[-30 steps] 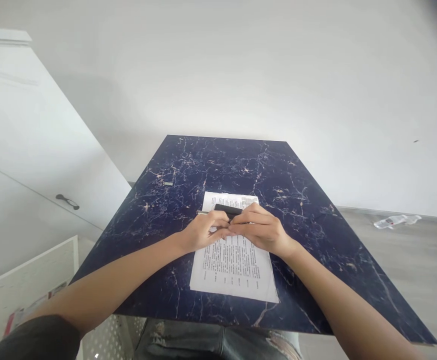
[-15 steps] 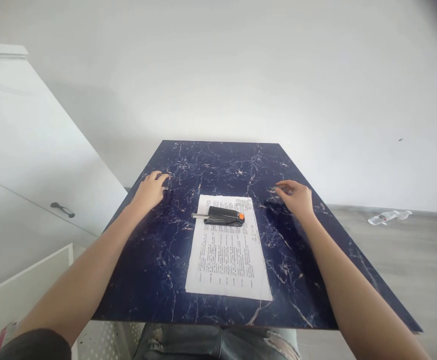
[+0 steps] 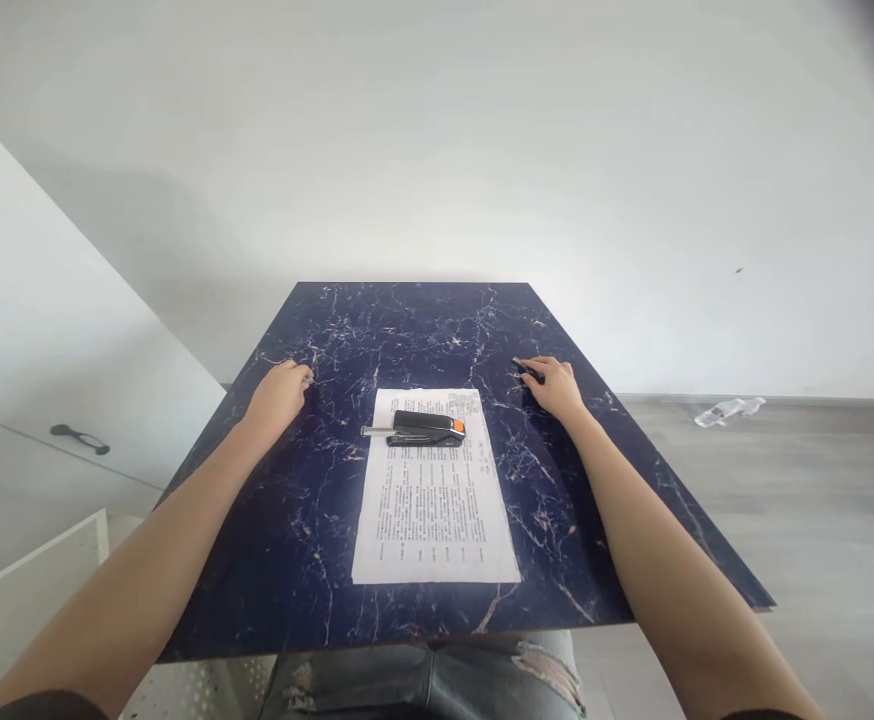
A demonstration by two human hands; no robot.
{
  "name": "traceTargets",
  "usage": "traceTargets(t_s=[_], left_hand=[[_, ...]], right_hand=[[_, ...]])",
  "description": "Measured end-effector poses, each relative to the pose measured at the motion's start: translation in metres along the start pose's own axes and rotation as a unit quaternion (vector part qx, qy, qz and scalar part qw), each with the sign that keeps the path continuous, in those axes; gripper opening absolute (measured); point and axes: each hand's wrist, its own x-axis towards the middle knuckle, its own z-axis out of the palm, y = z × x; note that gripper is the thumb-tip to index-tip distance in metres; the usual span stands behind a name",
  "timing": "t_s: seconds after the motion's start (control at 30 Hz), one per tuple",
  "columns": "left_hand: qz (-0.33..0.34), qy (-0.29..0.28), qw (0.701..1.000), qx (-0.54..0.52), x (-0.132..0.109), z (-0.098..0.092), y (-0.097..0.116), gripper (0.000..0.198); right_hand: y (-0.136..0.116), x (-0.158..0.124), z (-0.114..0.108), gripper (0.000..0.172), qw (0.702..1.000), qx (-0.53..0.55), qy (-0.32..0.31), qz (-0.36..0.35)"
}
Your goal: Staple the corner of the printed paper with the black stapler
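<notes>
A black stapler with an orange end lies on the printed paper sheets. From its left end sticks out a silver metal rail. My left hand rests to the left of the paper, fingers curled, with a small greyish piece at the fingertips, mostly hidden. Right of the paper, my right hand pinches a small dark, oblong object just at the tabletop. Its kind is too small to make out. Neither hand touches the stapler.
The dark blue marbled tabletop ends short of a white wall. At left stands a white cabinet with a dark handle. A clear plastic item lies on the grey floor to the right.
The view has turned slightly, shifting the scene left. My left fingers have curled in more. The dark object in my right hand now shows more clearly. The stapler stays on the paper.
</notes>
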Motion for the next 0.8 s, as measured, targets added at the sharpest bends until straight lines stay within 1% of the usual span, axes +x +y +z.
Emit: traceTargets(t_s=[0.07, 0.17, 0.23, 0.27, 0.33, 0.4, 0.43, 0.5, 0.57, 0.63, 0.73, 0.8], left_hand=[[0.001, 0.031, 0.999, -0.019, -0.002, -0.004, 0.006, 0.028], [0.016, 0.113, 0.991, -0.076, -0.003, -0.01, 0.02, 0.026], [0.026, 0.151, 0.976, -0.153, -0.004, -0.013, 0.033, 0.024], [0.028, 0.154, 0.966, -0.206, -0.006, -0.013, 0.041, 0.023], [0.027, 0.129, 0.937, -0.323, -0.011, -0.012, 0.059, 0.024], [0.032, 0.091, 0.906, -0.412, -0.021, -0.01, 0.075, 0.03], [0.043, 0.08, 0.894, -0.439, -0.027, -0.009, 0.082, 0.034], [0.079, 0.075, 0.878, -0.467, -0.039, -0.007, 0.091, 0.032], [0.105, 0.083, 0.872, -0.472, -0.048, -0.007, 0.093, 0.025], [0.118, 0.088, 0.876, -0.46, -0.053, -0.008, 0.091, 0.02], [0.152, 0.059, 0.883, -0.44, -0.055, -0.007, 0.085, 0.015], [0.168, 0.04, 0.878, -0.446, -0.054, -0.005, 0.082, 0.014]], right_hand=[[0.0, 0.0, 0.001, 0.048, 1.0, -0.001, 0.004, 0.008], [0.001, 0.001, 0.001, 0.061, 0.998, 0.033, 0.03, 0.046], [0.001, 0.001, 0.0, 0.06, 0.995, 0.059, 0.046, 0.07], [0.001, 0.001, 0.0, 0.058, 0.994, 0.065, 0.049, 0.077], [0.001, 0.001, -0.001, 0.054, 0.994, 0.062, 0.046, 0.082], [0.002, 0.001, 0.0, 0.054, 0.994, 0.054, 0.042, 0.084], [0.003, 0.001, 0.0, 0.056, 0.994, 0.053, 0.042, 0.087], [0.005, 0.002, 0.002, 0.059, 0.993, 0.056, 0.043, 0.097], [0.008, 0.002, 0.004, 0.06, 0.992, 0.059, 0.04, 0.104], [0.009, 0.002, 0.005, 0.057, 0.993, 0.056, 0.036, 0.102], [0.01, 0.002, 0.005, 0.053, 0.994, 0.05, 0.034, 0.091], [0.01, 0.002, 0.004, 0.051, 0.995, 0.046, 0.032, 0.084]])
